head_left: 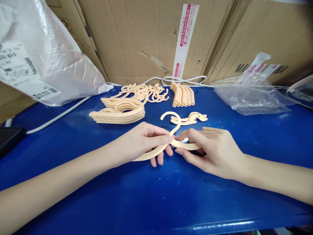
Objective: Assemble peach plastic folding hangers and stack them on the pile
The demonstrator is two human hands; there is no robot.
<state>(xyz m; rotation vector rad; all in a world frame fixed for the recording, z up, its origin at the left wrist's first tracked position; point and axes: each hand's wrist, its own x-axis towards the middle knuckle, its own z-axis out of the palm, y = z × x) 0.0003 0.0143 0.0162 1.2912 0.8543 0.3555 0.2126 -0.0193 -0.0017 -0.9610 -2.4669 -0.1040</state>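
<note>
A cream plastic clothes hanger (178, 122) is held over the blue table, its curved hook pointing up and away from me. My left hand (146, 142) is closed on it, the thumb pressing where the hook meets the arms. Around the other arm of the hanger my right hand (210, 150) is closed, with thumb and fingers gripping it. Just beyond my hands lie a few small cream hanger pieces (188, 119). The ends of both hanger arms are partly hidden by my hands.
Stacked cream hanger parts (117, 116) lie at left, with loose hooks (146, 93) behind them. A row of curved arm pieces (183, 94) sits at the back. Cardboard boxes (137, 36), a white bag (53, 58), a clear plastic bag (254, 98) and a cable (61, 114) border the blue table (137, 199).
</note>
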